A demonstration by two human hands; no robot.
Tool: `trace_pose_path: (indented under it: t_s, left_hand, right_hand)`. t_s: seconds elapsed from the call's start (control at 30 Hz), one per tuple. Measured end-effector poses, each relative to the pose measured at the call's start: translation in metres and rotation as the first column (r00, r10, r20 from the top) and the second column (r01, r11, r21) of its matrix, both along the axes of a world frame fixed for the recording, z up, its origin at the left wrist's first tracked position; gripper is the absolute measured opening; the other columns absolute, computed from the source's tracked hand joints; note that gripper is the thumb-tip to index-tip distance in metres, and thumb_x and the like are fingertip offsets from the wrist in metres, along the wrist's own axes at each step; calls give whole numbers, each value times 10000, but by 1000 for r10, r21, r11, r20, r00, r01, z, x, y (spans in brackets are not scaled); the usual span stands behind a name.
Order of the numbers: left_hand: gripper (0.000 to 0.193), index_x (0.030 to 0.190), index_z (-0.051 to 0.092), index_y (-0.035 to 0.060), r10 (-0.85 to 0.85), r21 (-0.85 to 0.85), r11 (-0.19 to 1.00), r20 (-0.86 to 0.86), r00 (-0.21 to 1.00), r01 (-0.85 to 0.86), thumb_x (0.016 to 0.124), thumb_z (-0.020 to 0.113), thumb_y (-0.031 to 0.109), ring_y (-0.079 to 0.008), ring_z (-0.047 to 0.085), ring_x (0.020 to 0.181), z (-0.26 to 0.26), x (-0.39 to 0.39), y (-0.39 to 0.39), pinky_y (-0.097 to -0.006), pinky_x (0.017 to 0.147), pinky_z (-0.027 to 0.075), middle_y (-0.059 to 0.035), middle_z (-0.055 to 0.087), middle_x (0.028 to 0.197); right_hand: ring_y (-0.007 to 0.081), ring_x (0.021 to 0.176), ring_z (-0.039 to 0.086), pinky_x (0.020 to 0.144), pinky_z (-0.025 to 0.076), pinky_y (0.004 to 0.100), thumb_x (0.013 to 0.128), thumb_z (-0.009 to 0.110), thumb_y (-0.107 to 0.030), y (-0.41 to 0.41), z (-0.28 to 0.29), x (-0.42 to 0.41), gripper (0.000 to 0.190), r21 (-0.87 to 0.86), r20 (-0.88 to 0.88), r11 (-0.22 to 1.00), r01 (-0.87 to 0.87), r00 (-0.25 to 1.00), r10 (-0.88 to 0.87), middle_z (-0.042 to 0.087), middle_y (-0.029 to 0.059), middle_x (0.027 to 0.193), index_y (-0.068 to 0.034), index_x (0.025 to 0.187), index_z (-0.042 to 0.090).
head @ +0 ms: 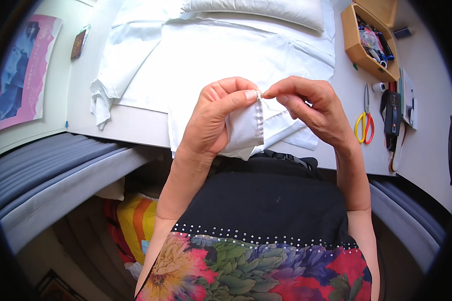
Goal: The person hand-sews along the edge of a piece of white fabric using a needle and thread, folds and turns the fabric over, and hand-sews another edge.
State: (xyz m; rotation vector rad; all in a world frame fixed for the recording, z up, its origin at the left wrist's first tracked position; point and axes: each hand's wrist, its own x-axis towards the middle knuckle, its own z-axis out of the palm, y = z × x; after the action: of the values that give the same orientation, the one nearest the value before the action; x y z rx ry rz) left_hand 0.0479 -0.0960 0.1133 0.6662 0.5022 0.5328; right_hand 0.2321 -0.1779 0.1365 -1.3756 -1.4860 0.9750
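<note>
My left hand (218,113) pinches the hemmed edge of a white cloth (245,128) between thumb and forefinger, and the rest of the fabric hangs below it. Close against that edge, my right hand (309,105) grips what looks like a thin sewing needle (264,95); its tip meets the cloth by my left thumb. A fine dark thread (273,109) loops down below the right fingertips. Under both hands, a larger white sheet (211,60) spreads over the table.
On the right lie scissors (367,113) with yellow and red handles, a white thread spool (379,87) and a black case (391,113). A wooden box (352,41) of sewing supplies stands behind them. A white pillow (256,11) rests at the back. The table's front edge (143,115) runs before me.
</note>
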Motion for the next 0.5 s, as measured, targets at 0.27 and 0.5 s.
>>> trace_pose_path:
  t_s: [0.27,0.5]
  left_hand:
    - [99,891,651,-14,25,6,1000,-6,1000,-25,821,657,55,-80,600,712,-2,1,0,-196,675,481,-56,660,800]
    - [78,891,641,-15,38,38,999,-8,999,-38,837,645,43,-82,602,704,2,3,-2,-198,668,486,-62,662,802]
  right_hand:
    - [46,577,445,522,370,206,894,564,-64,5,-6,0,111,-22,-103,999,-24,994,22,539,-19,660,-36,950,655]
    - [47,598,471,534,389,208,905,569,-89,8,-6,-2,91,-61,-124,997,-36,992,28,538,-17,666,-19,919,625]
